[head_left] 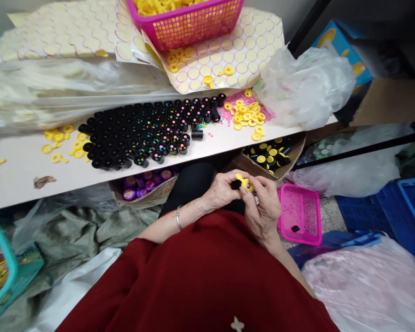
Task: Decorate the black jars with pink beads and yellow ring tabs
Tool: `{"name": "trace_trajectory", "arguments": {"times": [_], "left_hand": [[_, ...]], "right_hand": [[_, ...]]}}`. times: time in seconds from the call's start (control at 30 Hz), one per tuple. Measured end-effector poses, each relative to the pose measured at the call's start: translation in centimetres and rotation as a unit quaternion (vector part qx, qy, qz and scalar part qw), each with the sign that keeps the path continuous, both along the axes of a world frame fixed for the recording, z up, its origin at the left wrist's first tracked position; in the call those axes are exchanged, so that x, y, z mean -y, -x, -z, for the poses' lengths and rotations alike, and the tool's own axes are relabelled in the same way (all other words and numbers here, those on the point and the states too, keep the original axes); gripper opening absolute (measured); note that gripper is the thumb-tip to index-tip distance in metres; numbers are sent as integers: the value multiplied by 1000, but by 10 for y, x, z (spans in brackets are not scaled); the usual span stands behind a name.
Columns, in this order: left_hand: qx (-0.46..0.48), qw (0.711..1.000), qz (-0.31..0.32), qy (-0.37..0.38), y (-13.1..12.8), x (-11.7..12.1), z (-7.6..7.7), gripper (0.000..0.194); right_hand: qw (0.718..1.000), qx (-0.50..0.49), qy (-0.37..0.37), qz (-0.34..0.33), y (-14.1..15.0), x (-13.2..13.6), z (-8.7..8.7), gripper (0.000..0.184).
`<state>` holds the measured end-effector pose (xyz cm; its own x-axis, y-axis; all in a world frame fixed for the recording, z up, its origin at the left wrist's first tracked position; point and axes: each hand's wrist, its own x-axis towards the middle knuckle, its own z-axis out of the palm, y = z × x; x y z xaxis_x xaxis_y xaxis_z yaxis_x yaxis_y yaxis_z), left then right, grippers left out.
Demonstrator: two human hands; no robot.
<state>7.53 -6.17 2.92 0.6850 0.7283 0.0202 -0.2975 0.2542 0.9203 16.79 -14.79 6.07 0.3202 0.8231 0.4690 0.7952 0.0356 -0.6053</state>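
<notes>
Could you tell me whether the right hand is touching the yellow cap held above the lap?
Touching: the head view shows the right hand with its fingertips pressed on the yellow cap.

**What the view cuts off or hides**

The pink basket (190, 23) on the far shelf loses its top at the picture's edge. A teal basket (3, 272) is cut off at left. The left hand (221, 190) and right hand (263, 207) cover most of the yellow piece (245, 183) between them.
</notes>
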Motion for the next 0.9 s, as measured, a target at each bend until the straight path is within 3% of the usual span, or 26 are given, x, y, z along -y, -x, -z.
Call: {"name": "trace_trajectory", "arguments": {"times": [0.13,0.33,0.5,0.63,0.73,0.9], "left_hand": [[13,999,1,38,0,2,3,33],[101,975,1,199,-2,2,-5,28],[29,974,-42,221,-3,4,-17,15],[5,974,-84,209,1,8,-18,10],[-19,979,-114,170,6,11,-17,6],[-82,987,-89,102,13,13,-12,8]], "right_hand": [[1000,-17,0,1,0,-3,0,29],[996,-90,-6,14,5,-9,-2,27],[978,-206,-17,-1,7,-11,9,21],[936,-351,-9,-4,4,-9,29,41],[895,-440,56,-38,1,-6,39,40],[796,-577,136,-126,0,-8,37,38]]}}
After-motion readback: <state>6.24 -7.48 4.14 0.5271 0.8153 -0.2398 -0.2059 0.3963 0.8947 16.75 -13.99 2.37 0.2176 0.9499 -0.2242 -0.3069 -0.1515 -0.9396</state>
